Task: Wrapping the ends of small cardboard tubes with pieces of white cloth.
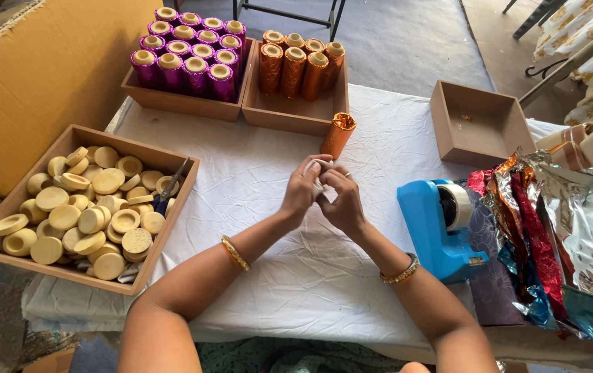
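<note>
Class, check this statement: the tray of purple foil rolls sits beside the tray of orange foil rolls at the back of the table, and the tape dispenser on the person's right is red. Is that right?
Not quite. The tape dispenser is blue, not red, as the head view shows. The rest holds: the tray of purple foil rolls sits beside the tray of orange foil rolls at the back of the table, and the dispenser is on the person's right.

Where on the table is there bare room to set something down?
Bare white cloth lies between the tray of discs and the hands, and the small brown box is nearly bare. The foil sheets and tape dispenser crowd the right.
</note>
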